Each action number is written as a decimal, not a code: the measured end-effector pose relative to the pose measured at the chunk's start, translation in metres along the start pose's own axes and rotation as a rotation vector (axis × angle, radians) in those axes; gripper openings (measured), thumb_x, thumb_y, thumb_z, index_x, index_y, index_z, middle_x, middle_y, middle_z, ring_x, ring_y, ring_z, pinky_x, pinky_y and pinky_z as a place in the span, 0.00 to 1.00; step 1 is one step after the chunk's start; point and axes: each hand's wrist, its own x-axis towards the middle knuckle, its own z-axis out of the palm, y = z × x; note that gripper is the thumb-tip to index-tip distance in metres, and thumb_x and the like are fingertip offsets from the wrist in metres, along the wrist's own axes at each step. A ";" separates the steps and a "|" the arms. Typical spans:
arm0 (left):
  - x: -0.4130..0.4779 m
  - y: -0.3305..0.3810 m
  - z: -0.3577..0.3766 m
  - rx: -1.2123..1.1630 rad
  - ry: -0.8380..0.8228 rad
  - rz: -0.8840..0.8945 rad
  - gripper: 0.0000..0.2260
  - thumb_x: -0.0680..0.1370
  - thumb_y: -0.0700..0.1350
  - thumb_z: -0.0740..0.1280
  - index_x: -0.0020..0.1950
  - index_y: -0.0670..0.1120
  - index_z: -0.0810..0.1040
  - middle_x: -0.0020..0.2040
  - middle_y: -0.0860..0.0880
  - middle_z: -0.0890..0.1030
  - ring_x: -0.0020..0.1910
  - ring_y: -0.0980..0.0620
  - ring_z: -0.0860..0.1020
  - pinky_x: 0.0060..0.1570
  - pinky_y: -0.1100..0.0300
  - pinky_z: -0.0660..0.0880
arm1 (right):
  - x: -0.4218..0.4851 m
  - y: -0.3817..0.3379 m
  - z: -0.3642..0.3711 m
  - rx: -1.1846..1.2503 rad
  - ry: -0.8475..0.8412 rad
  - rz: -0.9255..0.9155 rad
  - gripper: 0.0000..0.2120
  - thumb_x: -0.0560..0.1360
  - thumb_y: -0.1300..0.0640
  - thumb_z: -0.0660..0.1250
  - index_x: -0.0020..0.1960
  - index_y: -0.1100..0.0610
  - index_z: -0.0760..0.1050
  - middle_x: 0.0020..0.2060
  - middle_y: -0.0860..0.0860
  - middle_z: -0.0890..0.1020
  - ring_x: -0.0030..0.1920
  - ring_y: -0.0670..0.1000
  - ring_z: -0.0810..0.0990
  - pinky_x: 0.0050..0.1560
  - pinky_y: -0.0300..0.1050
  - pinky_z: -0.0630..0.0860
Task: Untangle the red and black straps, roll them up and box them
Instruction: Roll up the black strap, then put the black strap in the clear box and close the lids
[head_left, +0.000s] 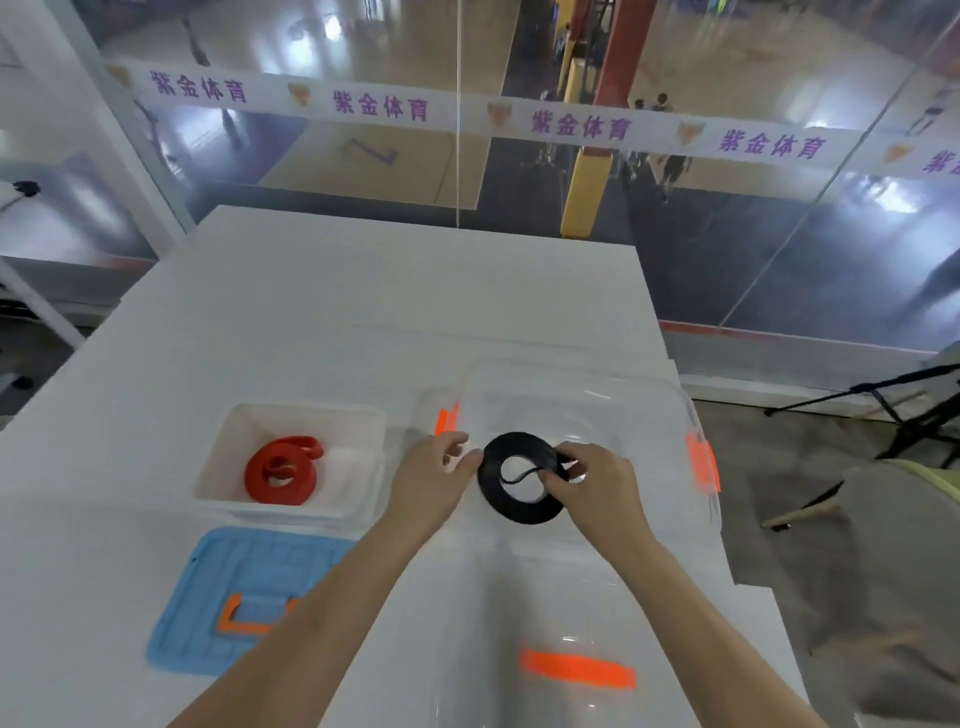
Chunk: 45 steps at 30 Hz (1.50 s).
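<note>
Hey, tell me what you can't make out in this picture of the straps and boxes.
Black strap, head view: the right hand covers its right side, so its outer end is hidden.
Blue lid, head view: the left forearm covers its right corner.
Clear box, head view: see-through walls; whether the roll rests on its floor is unclear.
Orange handle, head view: blurred near the bottom edge.

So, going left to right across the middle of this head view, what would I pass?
White box holding the red strap → left hand → black strap roll → right hand → orange latch of the clear box.
</note>
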 end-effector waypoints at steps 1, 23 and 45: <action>0.012 -0.004 0.002 0.125 0.040 0.067 0.23 0.80 0.56 0.70 0.73 0.50 0.75 0.65 0.49 0.78 0.64 0.49 0.76 0.62 0.59 0.71 | 0.012 0.005 0.001 -0.018 0.006 0.027 0.05 0.72 0.55 0.77 0.40 0.47 0.82 0.35 0.46 0.84 0.39 0.48 0.83 0.42 0.48 0.80; 0.069 -0.027 0.043 0.801 -0.379 -0.044 0.77 0.56 0.79 0.73 0.77 0.43 0.21 0.76 0.47 0.18 0.79 0.41 0.25 0.80 0.35 0.37 | 0.173 0.101 0.136 -0.166 -0.242 0.387 0.04 0.68 0.62 0.74 0.39 0.63 0.82 0.30 0.54 0.79 0.31 0.56 0.78 0.31 0.43 0.75; 0.060 -0.028 0.053 0.744 -0.169 0.043 0.52 0.77 0.73 0.58 0.83 0.43 0.34 0.83 0.46 0.31 0.83 0.40 0.34 0.81 0.36 0.45 | 0.142 0.073 0.083 -0.310 -0.359 0.181 0.15 0.79 0.57 0.67 0.61 0.64 0.79 0.58 0.60 0.83 0.57 0.62 0.83 0.54 0.56 0.82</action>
